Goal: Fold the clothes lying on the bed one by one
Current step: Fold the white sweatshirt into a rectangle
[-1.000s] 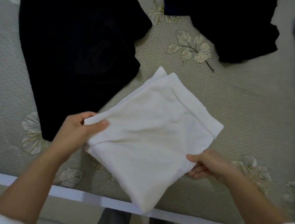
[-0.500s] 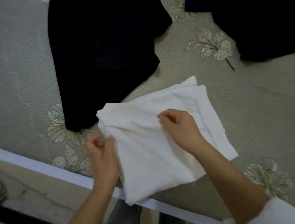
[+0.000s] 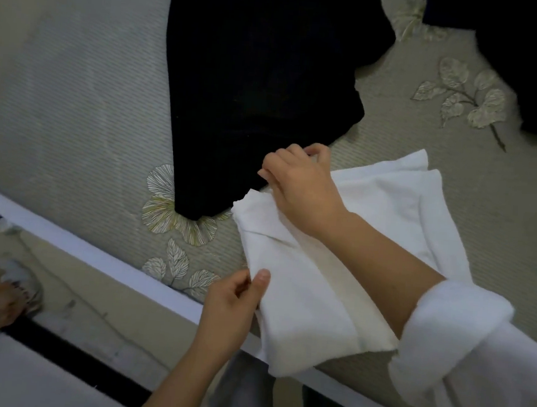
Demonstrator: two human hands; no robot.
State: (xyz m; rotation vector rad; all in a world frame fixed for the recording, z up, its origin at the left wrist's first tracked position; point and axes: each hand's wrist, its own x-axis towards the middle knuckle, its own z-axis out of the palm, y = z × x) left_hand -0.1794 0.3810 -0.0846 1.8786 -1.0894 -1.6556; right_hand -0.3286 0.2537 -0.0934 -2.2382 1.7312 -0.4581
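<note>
Cloth [image 3: 388, 212] edge in left hand [image 3: 230, 303], right hand [image 3: 300, 189]

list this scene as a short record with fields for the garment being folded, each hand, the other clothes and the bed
garment in work: white soft cloth garment, partly folded, overhanging the bed's near edge
left hand: left hand pinches its near left edge
right hand: right hand grips its far left corner
waiting: large black garment spread out; second dark garment at far right
surface: beige ribbed bed cover with leaf embroidery
</note>
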